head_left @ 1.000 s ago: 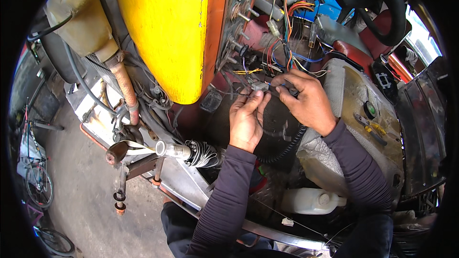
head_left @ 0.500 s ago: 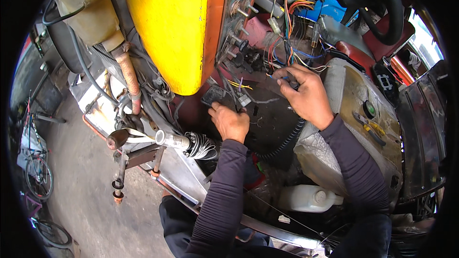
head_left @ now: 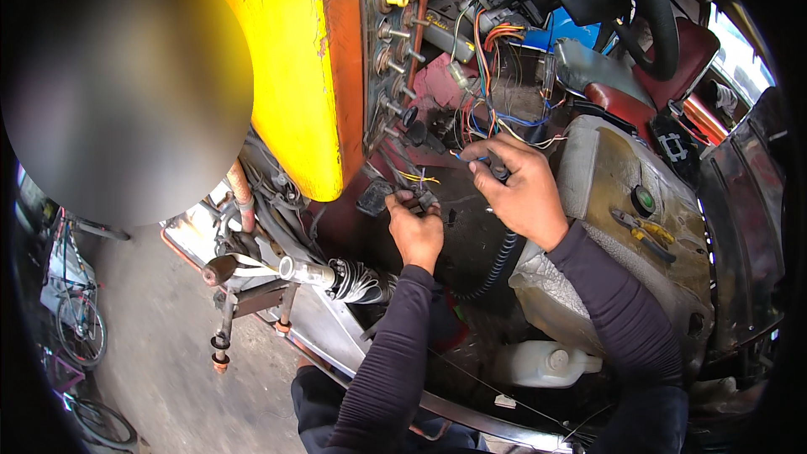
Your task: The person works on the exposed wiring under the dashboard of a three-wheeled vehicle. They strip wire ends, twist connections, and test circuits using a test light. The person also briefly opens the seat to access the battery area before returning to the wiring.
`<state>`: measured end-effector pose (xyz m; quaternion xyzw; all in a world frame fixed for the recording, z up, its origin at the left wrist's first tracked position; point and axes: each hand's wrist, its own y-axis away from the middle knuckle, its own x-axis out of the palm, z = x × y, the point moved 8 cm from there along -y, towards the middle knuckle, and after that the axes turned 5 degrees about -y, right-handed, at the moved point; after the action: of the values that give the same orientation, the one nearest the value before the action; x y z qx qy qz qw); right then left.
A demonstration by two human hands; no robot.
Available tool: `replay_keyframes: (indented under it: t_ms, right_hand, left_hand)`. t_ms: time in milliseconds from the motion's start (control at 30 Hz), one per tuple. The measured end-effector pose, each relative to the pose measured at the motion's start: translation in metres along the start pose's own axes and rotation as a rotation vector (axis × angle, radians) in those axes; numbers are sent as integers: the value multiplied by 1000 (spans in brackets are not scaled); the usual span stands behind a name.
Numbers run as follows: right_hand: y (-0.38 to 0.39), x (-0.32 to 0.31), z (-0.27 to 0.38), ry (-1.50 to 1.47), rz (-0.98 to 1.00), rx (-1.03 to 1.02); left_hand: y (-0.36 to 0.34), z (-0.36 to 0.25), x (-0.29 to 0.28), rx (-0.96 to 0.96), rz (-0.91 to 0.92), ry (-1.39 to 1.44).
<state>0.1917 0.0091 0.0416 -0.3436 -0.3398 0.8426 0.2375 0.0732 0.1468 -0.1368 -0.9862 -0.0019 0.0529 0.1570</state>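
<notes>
My left hand is closed on a wire connector at the end of dark wires below the switch panel. Beside its fingertips lies a flat black box. My right hand, to the right, is closed around a dark handle-like piece, mostly hidden by the fingers. A blue and orange wire end shows at its fingertips. Below this hand, a black coiled cord hangs toward the floor. Thin yellow and purple wires lie just above my left hand.
A switch panel borders the yellow body panel. Loose coloured wires hang under the steering wheel. Pliers and a green-topped round piece rest on the worn seat. A white jug stands below.
My left hand has moved from the black box onto the wire connector. My right hand keeps its grip on the dark piece. The view has shifted, and a blurred patch covers the upper left.
</notes>
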Motion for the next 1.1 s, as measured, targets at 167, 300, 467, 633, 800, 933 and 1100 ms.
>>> replay_keyframes:
  t_ms: [167, 300, 467, 633, 800, 933, 1100]
  right_hand:
    - [4, -4, 12, -21, -73, -28]
    - [4, -8, 20, -36, -147, -29]
    - [0, -17, 26, -54, -203, -24]
    - [4, -20, 17, -159, -273, 52]
    - [13, -9, 15, -287, -232, 140]
    - [11, 3, 20, -436, -159, 208]
    - [21, -1, 24, -387, -119, 256]
  left_hand:
    - [9, -16, 2, 83, -1, -207]
    - [8, -13, 1, 176, -23, -291]
    - [8, -12, 7, 192, 98, -196]
    - [13, -49, -10, 223, 71, 27]
    - [21, -138, -17, 112, 413, 546]
    - [15, -159, -23, 189, 466, 542]
    - [15, -163, -21, 92, 488, 692]
